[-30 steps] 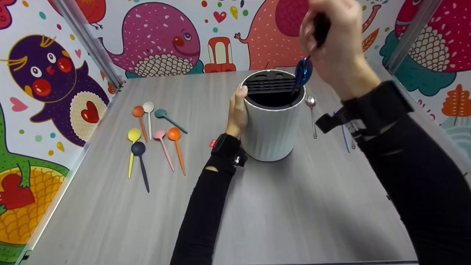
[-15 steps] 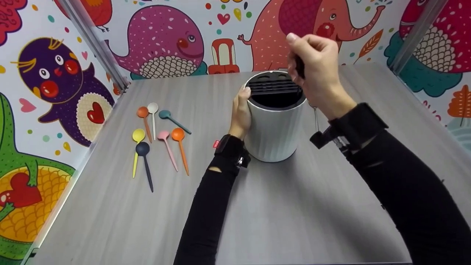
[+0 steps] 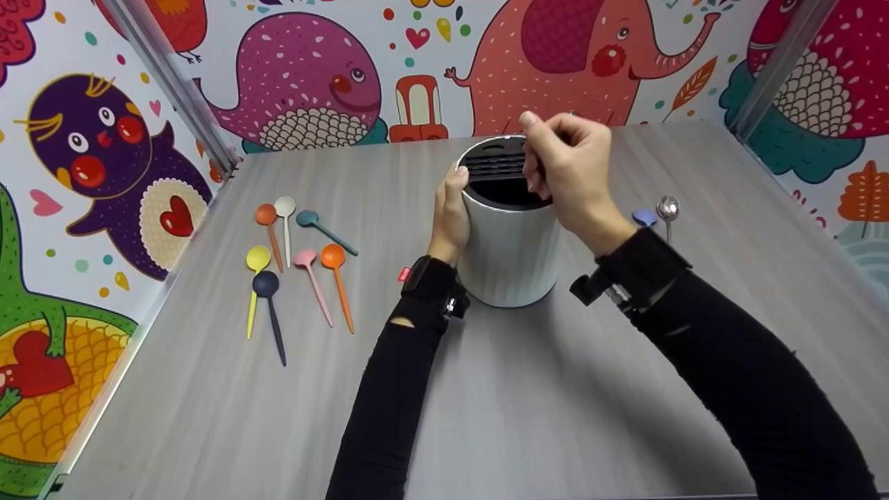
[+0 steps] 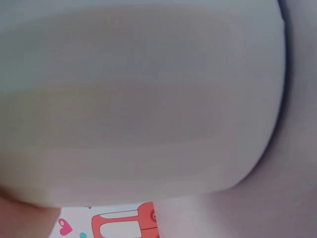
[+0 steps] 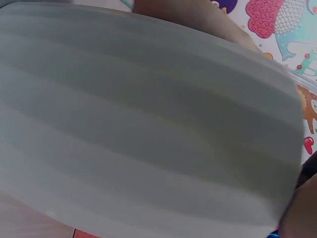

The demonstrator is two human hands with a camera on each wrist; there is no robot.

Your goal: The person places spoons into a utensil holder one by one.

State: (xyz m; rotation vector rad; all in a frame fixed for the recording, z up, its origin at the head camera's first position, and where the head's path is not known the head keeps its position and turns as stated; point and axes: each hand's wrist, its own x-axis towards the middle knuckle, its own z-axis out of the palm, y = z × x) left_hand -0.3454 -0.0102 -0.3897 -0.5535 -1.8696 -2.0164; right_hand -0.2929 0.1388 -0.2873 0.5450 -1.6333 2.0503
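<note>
A grey-white ribbed utensil holder (image 3: 510,253) with a black slotted insert (image 3: 496,167) stands upright on the table. My left hand (image 3: 450,212) grips its left side, thumb at the rim; the other fingers are mostly hidden. Over the right part of the opening, my right hand (image 3: 569,163) has its fingers curled round a dark handle (image 5: 310,167), whose lower end is hidden. A small shiny blue piece (image 5: 273,234) shows beside that hand in the right wrist view. In both wrist views the holder's wall fills most of the picture.
Several coloured spoons lie at the left, among them a yellow spoon (image 3: 258,258), a navy spoon (image 3: 266,285) and an orange spoon (image 3: 333,257). Right of the holder lie a periwinkle spoon (image 3: 644,217) and a silver spoon (image 3: 668,208). Printed panels (image 3: 305,76) wall the table.
My right hand has come down and leftward from above the holder to its opening, with the dark handle. The left hand keeps its grip. The spoons on the right show again past the right arm.
</note>
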